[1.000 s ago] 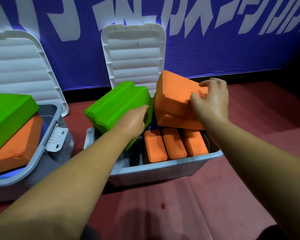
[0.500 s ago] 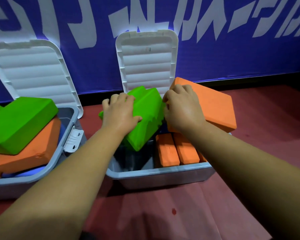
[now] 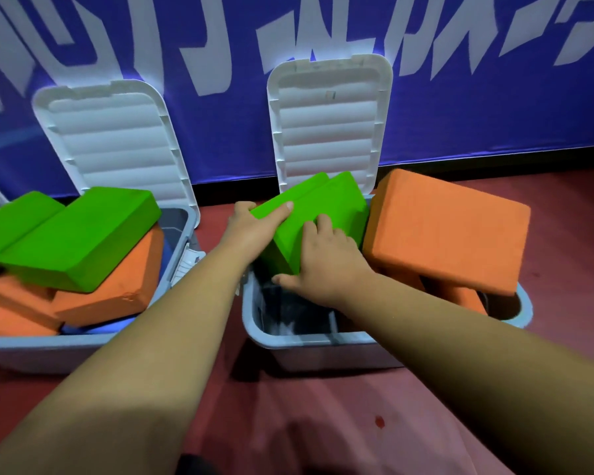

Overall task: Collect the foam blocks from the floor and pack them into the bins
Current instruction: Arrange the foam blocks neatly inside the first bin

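Note:
A green foam block (image 3: pixel 323 210) stands tilted in the left part of the right grey bin (image 3: pixel 288 341). My left hand (image 3: pixel 251 231) grips its left edge, thumb on the top face. My right hand (image 3: pixel 326 265) holds the block's near side, fingers curled on it and thumb at its lower corner. A large orange foam block (image 3: pixel 450 231) lies across the right side of this bin, on top of other orange blocks (image 3: pixel 467 299). The bin's near left bottom is bare.
The left grey bin (image 3: pixel 172 269) is heaped with green blocks (image 3: pixel 79 238) and orange blocks (image 3: pixel 117 286). Both white lids (image 3: pixel 326 125) stand open against the blue banner wall. Red floor (image 3: pixel 323 423) lies in front and to the right.
The green block has sunk deeper into the right bin and turned more upright. My right hand left the orange block and came onto the green one. The view moved closer.

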`<act>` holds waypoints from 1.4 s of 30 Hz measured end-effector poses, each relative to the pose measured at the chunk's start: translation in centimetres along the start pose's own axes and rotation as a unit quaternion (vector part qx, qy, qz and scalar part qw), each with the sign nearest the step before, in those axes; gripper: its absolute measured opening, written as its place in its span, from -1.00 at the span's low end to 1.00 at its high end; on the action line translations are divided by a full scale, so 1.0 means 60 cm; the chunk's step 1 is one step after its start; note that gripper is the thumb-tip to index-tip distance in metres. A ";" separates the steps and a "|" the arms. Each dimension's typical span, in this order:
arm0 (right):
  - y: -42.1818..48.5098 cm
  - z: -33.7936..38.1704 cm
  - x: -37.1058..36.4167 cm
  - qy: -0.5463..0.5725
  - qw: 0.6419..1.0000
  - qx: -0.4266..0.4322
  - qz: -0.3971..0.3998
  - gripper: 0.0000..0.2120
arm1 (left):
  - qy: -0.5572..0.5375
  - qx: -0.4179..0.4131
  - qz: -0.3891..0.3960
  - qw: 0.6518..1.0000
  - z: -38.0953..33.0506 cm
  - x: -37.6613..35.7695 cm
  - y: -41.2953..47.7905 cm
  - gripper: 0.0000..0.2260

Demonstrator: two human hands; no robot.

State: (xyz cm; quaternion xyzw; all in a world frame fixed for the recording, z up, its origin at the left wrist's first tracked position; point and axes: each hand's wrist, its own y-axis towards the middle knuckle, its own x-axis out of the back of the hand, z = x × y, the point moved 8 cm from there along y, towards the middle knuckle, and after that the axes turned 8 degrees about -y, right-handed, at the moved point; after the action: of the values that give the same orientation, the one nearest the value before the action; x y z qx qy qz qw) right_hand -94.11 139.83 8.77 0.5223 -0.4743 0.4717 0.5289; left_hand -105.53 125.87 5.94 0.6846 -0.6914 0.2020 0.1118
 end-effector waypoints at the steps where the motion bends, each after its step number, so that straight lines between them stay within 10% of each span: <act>1: 0.000 0.002 -0.007 -0.004 1.000 -0.007 -0.009 -0.07 | -0.053 0.017 0.009 0.998 0.007 0.001 0.004 -0.27; 5: 0.001 0.018 -0.022 -0.030 0.999 -0.004 -0.020 0.09 | -0.190 0.050 0.026 0.980 0.043 0.002 0.008 -0.63; 11: 0.001 0.035 -0.004 -0.096 0.993 -0.010 -0.068 0.14 | -0.240 0.019 -0.023 0.970 0.029 0.020 0.007 -0.59; 16: 0.018 -0.001 0.002 0.102 0.990 -0.044 -0.085 0.05 | -0.286 -0.037 -0.055 0.956 -0.018 0.042 0.000 -0.52; 23: 0.033 -0.044 0.062 0.315 0.936 -0.068 -0.142 -0.13 | -0.100 -0.101 -0.170 0.975 -0.086 0.098 -0.020 -0.54; 42: 0.091 -0.105 0.088 0.364 0.906 -0.118 -0.180 -0.27 | 0.283 -0.060 0.053 0.956 0.041 -0.076 -0.071 -0.31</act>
State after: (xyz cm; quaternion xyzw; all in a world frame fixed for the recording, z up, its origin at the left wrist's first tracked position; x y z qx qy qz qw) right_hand -98.95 146.23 14.55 0.3246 -0.1986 0.4667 0.7983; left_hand -100.80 129.03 2.32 0.5536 -0.6775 0.3516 0.3330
